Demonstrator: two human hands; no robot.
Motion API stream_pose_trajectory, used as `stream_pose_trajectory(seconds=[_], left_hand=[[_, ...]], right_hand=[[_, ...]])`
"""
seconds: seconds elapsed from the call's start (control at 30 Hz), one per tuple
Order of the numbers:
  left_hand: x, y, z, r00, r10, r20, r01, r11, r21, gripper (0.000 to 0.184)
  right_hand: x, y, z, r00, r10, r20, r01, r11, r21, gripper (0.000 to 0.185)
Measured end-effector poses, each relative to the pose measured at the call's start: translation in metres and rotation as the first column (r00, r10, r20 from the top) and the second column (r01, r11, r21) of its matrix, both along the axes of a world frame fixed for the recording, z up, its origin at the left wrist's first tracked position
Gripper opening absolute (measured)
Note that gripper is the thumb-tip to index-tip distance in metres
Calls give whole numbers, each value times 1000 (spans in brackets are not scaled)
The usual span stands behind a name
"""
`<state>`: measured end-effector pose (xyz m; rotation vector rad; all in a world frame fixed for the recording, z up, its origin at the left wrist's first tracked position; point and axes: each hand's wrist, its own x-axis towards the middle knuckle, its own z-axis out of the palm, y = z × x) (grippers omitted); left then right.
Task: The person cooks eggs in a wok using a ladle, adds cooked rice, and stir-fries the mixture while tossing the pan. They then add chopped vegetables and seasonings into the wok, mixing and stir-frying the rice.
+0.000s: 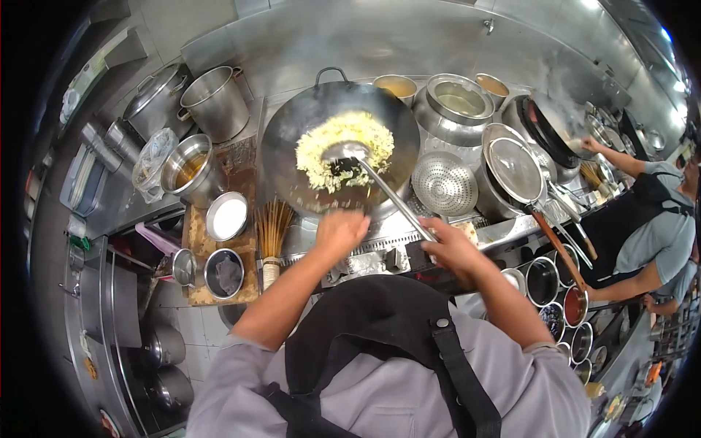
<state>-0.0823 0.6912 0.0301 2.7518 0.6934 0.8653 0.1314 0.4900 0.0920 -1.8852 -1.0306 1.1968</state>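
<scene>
A large dark wok (281, 146) sits on the stove in front of me, its far loop handle pointing away. Yellow-and-green chopped food, like fried rice with egg (372, 130), is spread across its bottom. My left hand (343, 231) is closed at the near rim, where a handle would be hidden under the fingers. My right hand (451, 248) grips the long metal handle of a ladle (391, 191). The ladle's bowl rests among the food. Small bits are blurred near the wok's front edge.
Right of the wok are a perforated strainer (444, 184), a lidded steel pot (447, 130) and a mesh sieve (515, 171). A bamboo brush (271, 237), white-filled bowl (226, 217) and oil pot (182, 166) stand left. Another person (650, 226) works at the right.
</scene>
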Motion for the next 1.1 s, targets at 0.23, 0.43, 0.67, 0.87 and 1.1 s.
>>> stream_pose_trajectory(seconds=[0.23,0.43,0.67,0.87,1.1], left_hand=[[-36,-14,42,993,-72,-91,73,997,14,35],[7,18,5,995,8,95,-16,996,87,35],[-31,-6,24,998,15,-56,-12,999,37,38],[18,65,-2,992,78,99,-87,992,94,32],[14,70,-7,984,47,171,-64,993,97,28]], right_hand=[[-3,-82,77,987,-51,-154,47,998,-31,57],[-2,-17,15,993,23,112,-26,999,29,59],[-7,-36,19,955,-232,-186,270,937,219,57],[-28,73,-27,938,-310,-157,339,916,216,54],[-56,92,35,962,-106,-251,176,945,277,51]])
